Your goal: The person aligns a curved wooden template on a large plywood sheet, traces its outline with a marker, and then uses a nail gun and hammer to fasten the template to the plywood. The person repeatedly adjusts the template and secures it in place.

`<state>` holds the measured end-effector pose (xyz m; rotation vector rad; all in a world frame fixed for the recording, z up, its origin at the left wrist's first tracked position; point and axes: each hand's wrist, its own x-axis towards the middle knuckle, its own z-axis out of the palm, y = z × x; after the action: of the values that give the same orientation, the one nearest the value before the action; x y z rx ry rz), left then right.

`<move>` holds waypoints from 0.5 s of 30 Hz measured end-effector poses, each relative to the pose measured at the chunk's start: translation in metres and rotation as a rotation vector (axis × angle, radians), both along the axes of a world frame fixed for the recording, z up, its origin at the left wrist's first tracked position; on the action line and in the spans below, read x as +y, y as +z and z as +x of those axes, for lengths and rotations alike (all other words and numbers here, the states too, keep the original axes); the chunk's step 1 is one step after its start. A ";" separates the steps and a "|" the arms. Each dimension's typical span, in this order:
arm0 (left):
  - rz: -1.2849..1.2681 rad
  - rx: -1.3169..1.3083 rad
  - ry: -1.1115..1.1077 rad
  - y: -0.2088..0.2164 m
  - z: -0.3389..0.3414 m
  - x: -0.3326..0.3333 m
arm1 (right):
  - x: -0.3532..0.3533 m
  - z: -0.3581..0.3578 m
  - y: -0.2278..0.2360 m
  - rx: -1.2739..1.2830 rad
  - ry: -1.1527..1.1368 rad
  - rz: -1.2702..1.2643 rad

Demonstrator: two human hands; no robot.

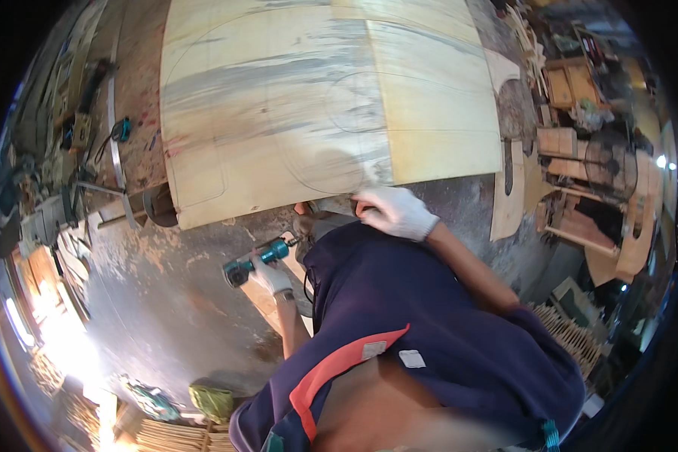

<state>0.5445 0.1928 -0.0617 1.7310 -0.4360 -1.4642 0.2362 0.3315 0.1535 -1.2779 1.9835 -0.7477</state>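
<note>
My left hand [273, 276], in a white glove, is wrapped round a teal and black cordless drill [258, 261]. The drill lies level beside my left leg, its chuck and bit pointing right, toward my body. My right hand [396, 213], also gloved in white, is just off the near edge of a large pale plywood sheet [271, 113]. Its fingers curl downward with bare tips showing; whatever they hold, if anything, is hidden. Curved pencil outlines run across the sheet, which has grey streaks and a yellower panel [437, 98] on its right.
A teal tape measure [121, 129] and a long metal straightedge [113, 98] lie left of the sheet. Cut wooden pieces [509, 192] and a fan [610, 162] stand at the right. Behind me at lower left are a green bag [212, 401] and bundled sticks [172, 437].
</note>
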 end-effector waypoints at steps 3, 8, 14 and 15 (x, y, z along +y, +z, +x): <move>0.102 0.014 -0.247 0.078 -0.010 0.023 | -0.047 0.014 0.004 -0.101 0.273 -0.053; -0.092 0.241 -0.230 0.169 -0.088 0.055 | -0.061 0.030 0.019 -0.003 0.523 -0.112; -0.765 -0.445 -1.045 0.216 -0.170 0.100 | 0.003 -0.035 0.050 0.001 0.276 0.022; -0.948 -0.082 -1.190 0.220 -0.182 0.101 | 0.019 -0.051 0.053 0.011 0.168 0.083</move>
<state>0.3621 0.2941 0.1583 0.6760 -2.0472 -1.4514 0.1852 0.3502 0.2065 -1.3814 1.8679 -0.5726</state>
